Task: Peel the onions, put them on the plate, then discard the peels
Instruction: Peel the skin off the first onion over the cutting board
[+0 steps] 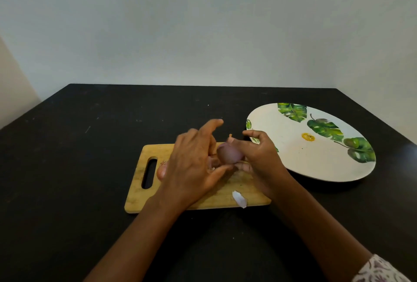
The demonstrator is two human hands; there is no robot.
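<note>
At frame centre the right hand point(261, 157) curls its fingers round an onion point(230, 154) above the board point(135, 199). The left hand point(194, 164) has its fingers spread just left of it, thumb beneath (a peel point(240, 199) lies on the board, lower right).

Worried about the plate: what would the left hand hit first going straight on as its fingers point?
Likely nothing: the left hand aims over bare table, just left of the plate; depth is unclear.
</note>
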